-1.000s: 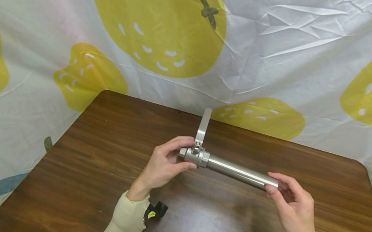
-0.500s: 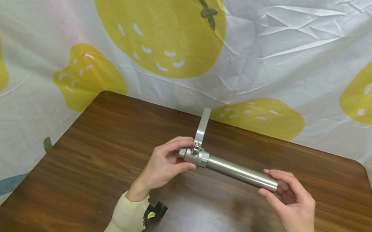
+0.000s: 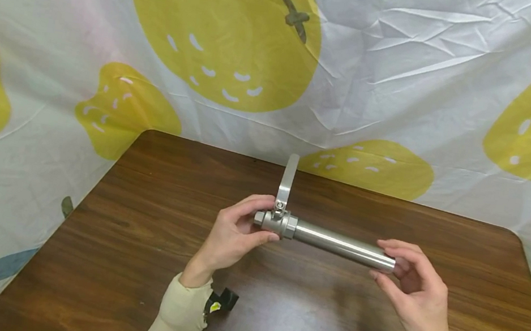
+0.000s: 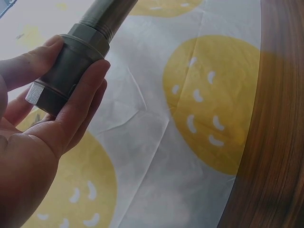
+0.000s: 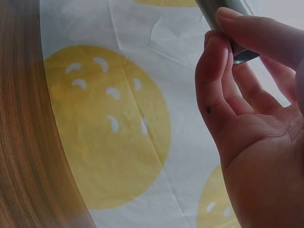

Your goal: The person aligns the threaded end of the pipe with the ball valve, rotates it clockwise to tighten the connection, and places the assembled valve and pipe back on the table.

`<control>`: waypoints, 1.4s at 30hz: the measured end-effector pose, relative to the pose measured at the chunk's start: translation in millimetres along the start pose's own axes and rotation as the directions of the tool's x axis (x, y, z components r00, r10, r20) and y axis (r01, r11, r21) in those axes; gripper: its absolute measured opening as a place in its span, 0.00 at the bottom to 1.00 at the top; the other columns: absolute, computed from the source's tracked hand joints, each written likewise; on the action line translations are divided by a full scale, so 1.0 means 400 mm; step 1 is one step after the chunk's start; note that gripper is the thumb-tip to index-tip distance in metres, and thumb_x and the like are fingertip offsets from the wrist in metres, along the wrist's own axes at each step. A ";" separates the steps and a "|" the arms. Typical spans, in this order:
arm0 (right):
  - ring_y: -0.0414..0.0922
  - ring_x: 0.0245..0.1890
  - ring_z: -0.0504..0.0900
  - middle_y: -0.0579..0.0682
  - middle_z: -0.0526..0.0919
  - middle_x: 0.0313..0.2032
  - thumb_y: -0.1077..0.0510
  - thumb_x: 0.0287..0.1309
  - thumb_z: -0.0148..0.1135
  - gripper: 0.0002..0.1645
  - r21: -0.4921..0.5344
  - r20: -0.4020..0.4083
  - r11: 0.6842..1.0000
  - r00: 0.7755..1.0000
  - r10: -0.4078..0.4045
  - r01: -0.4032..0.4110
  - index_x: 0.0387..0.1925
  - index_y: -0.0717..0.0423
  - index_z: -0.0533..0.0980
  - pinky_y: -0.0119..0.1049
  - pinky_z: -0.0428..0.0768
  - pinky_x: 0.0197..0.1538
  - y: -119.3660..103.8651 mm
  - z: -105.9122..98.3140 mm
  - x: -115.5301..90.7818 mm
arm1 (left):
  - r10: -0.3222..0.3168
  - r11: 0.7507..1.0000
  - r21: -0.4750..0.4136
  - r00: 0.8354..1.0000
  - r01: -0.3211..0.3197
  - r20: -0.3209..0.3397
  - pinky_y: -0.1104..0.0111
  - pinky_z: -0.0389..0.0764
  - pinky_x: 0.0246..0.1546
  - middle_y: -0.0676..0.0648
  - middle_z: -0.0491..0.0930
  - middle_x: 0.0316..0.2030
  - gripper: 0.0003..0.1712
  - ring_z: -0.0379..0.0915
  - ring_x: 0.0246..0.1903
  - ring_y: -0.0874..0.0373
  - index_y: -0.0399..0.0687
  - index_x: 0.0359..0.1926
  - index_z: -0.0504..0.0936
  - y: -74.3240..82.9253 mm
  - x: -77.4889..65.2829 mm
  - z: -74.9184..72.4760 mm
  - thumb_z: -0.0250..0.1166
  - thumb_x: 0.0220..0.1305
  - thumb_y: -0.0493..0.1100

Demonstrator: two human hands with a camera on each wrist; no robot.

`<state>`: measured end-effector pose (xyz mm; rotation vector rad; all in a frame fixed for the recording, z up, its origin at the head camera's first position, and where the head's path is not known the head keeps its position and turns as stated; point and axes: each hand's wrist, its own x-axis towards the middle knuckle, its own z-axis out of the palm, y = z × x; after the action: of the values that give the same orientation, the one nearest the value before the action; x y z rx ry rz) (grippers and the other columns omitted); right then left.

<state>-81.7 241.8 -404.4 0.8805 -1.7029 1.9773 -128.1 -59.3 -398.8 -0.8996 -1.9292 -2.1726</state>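
Note:
A steel ball valve (image 3: 274, 223) with a flat lever handle (image 3: 287, 180) is joined to a smooth metal pipe (image 3: 341, 244). My left hand (image 3: 233, 238) grips the valve body, thumb below and fingers above in the head view. The lever points away from me, toward the back of the table. At the pipe's far end, my right hand (image 3: 419, 288) holds it between thumb and fingers. Threads show where the pipe (image 4: 107, 16) enters the valve's hex end in the left wrist view. In the right wrist view, thumb and fingertips touch the pipe's end (image 5: 242, 54).
The valve and pipe are held over a dark wood-grain table (image 3: 134, 214) with rounded corners. A white cloth (image 3: 401, 83) with large yellow fruit prints hangs behind the table and along its sides.
My right hand's fingers have shifted slightly left along the pipe, their grip loosening and resettling at its end. The left hand stays almost still on the valve.

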 end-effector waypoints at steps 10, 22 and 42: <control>0.53 0.45 0.77 0.73 0.71 0.45 0.90 0.29 0.57 0.28 -0.027 -0.004 1.000 1.000 0.009 -0.009 0.41 0.85 0.65 0.32 0.78 0.45 0.002 -0.004 -0.002 | -0.010 1.000 -0.008 1.000 0.010 -0.002 0.73 0.73 0.50 0.37 0.70 0.51 0.30 0.68 0.49 0.55 0.30 0.51 0.71 0.003 0.000 0.000 0.68 0.43 0.27; 0.52 0.45 0.78 0.73 0.72 0.44 0.89 0.28 0.58 0.29 -0.069 -0.007 0.997 1.000 0.019 -0.019 0.41 0.85 0.66 0.31 0.78 0.44 -0.017 0.008 0.006 | -0.013 1.000 0.000 1.000 0.013 -0.001 0.73 0.74 0.49 0.37 0.70 0.51 0.31 0.68 0.48 0.56 0.30 0.51 0.71 0.003 -0.001 0.001 0.65 0.40 0.19; 0.47 0.40 0.80 0.69 0.75 0.43 0.90 0.30 0.56 0.30 -0.141 -0.034 0.985 0.995 0.092 -0.096 0.44 0.81 0.67 0.28 0.79 0.38 -0.031 0.012 0.001 | -0.017 1.000 0.010 1.000 0.017 0.000 0.72 0.74 0.49 0.37 0.70 0.51 0.30 0.68 0.48 0.55 0.31 0.51 0.71 0.003 -0.001 -0.002 0.68 0.43 0.27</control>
<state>-72.8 239.3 -394.7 0.7325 -1.8748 1.8892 -127.5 -60.3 -397.8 -0.8856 -1.9533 -2.1699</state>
